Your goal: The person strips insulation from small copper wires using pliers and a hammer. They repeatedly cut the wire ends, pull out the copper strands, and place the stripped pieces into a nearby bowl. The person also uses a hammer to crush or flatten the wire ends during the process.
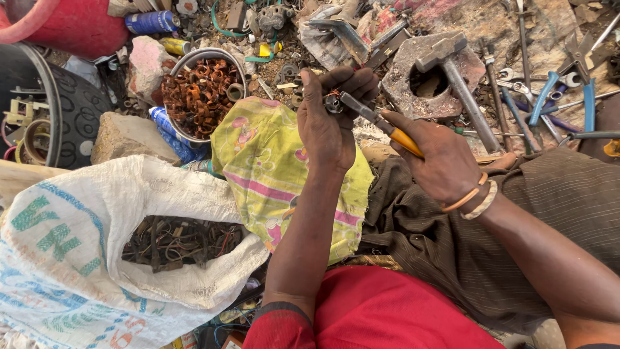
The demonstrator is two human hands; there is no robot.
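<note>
Ground: no surface here; the ground beyond both hands is bare dirt littered with scrap and tools.
White sack: left of the left hand, mouth open on dark metal scrap.
Yellow cloth: under the left forearm, spread loose.
Metal bowl: ahead-left of the left hand, full of coppery coils.
Hammer: just beyond the right hand, lying on a holed block.
Left hand: fingers closed around a small wound part, held up.
Right hand: wrapped shut on orange-handled pliers, tips at the part.
Risk: the pliers may slip off and nick the left fingers; the part may drop into the litter.
</note>
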